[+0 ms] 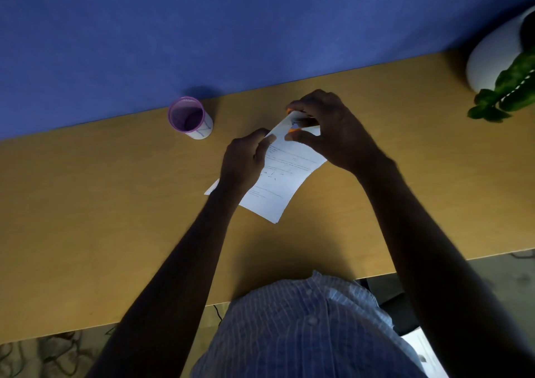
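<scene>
A purple-rimmed white plastic cup (190,118) stands on the tan wooden desk (115,204). To its right, the left hand (243,160) pinches the left edge of the white printed paper sheets (278,186), thumb on top. The right hand (333,131) curls its fingers round a small pale stapler (301,121) at the sheets' top corner.

The left hand (243,160) pinches the printed paper (279,188) at its edge above the worktop (115,204), while the right hand (333,134) grips a small tool (299,120) at the paper's top corner, near a purple cup (189,118).
</scene>
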`<state>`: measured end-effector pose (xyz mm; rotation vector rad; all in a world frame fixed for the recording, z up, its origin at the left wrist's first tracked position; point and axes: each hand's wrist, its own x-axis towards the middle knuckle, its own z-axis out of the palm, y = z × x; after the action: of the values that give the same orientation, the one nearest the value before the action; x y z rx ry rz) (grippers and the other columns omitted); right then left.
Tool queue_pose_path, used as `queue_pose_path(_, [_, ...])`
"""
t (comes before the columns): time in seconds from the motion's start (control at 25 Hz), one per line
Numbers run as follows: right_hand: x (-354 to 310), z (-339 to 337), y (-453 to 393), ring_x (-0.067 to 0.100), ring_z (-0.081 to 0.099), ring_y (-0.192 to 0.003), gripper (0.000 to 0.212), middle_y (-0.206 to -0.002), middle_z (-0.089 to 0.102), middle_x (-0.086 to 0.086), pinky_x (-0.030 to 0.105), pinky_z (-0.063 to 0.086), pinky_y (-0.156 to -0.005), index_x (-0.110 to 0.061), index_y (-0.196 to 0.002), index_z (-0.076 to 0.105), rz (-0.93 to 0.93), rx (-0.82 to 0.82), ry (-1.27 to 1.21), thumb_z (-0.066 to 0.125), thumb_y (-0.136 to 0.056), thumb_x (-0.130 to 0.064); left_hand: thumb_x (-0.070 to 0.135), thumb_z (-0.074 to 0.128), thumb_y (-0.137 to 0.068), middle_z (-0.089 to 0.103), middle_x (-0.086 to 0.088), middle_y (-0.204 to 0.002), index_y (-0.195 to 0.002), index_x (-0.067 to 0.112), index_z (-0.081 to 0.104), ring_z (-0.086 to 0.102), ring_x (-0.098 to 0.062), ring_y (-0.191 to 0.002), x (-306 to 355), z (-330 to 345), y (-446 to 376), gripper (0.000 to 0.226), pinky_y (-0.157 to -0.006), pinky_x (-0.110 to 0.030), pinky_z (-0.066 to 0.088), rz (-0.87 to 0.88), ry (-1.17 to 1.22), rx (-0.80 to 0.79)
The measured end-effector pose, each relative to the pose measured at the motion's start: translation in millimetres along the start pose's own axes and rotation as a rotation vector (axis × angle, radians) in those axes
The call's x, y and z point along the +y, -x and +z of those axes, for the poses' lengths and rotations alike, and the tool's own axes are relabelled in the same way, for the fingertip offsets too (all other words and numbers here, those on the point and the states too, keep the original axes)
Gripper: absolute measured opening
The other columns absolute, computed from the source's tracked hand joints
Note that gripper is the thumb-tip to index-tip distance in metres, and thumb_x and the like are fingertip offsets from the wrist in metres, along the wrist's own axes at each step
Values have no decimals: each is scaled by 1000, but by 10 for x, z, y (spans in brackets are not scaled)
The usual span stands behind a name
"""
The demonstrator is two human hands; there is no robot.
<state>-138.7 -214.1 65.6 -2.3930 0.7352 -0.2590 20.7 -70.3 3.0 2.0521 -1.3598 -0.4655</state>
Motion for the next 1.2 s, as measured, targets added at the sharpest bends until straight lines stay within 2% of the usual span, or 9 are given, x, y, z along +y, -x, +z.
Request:
queue_pose_path(0.2, [5,65,24,23,65,-111,42,-127,69,8,23,51,-90,-11,-128,67,13,4,-8,75,-94,-34,31,54,-106,77,-10,-91,-110,4,72,70,-22,-71,22,-22,4,32,-61,-3,26,32,-65,4])
queue_pose_path(0.36, [-1,94,40,21,69,-105,36,-119,73,8,28,57,-88,-9,-120,71,2,93,2,72,-96,-35,30,56,-106,73,-6,-82,-104,4,72,58,-8,-61,37,0,-15,31,-60,-5,26,29,-56,0])
queue_pose_path(0.52, [30,152,15,23,69,-105,36,-119,74,10,32,58,-90,-8,-120,72,3,100,1,69,-98,-36,31,56,-105,54,12,-72,-98,6,70,44,4,-50,-7,57,-25,30,-53,0,26,-10,-33,-20])
queue_pose_path(0.64, [146,239,-10,16,64,-105,40,-121,70,8,19,53,-87,-12,-127,67,39,78,-59,65,-99,-41,31,55,-106,47,21,-64,-92,8,67,49,3,-50,-75,112,-47,30,-54,-2,31,-40,14,-22])
queue_pose_path(0.72, [315,303,-34,8,59,-99,43,-117,65,4,10,44,-78,-17,-131,64,124,114,-121,59,-100,-47,32,52,-107,57,15,-67,-91,11,66,56,-1,-56,-149,148,-59,30,-54,-9,34,-118,102,-48])
queue_pose_path(0.8, [575,401,-40,10,60,-94,41,-113,64,3,11,41,-74,-20,-131,66,263,230,-170,58,-101,-46,33,50,-108,62,11,-72,-90,16,63,58,0,-60,-257,193,-61,27,-54,-14,36,-265,221,-54])
queue_pose_path(0.88, [877,540,-29,20,64,-98,36,-115,67,12,14,40,-79,-15,-129,69,436,338,-216,60,-103,-38,35,49,-107,66,5,-75,-89,12,62,56,0,-59,-369,259,-45,32,-55,-20,37,-404,321,-51])
queue_pose_path(1.0, [1247,734,-60,32,63,-112,41,-129,58,21,14,37,-85,-8,-138,60,639,349,-242,59,-105,-31,37,48,-106,71,-2,-81,-96,4,67,60,-3,-62,-481,349,-35,39,-56,-21,40,-521,418,-31])
queue_pose_path(1.2, [1558,827,-291,37,52,-126,41,-140,49,22,27,40,-97,-6,-146,49,685,388,-133,50,-106,-12,36,50,-106,68,-16,-84,-94,3,66,55,-5,-62,-543,450,-93,39,-56,-24,38,-595,494,13])
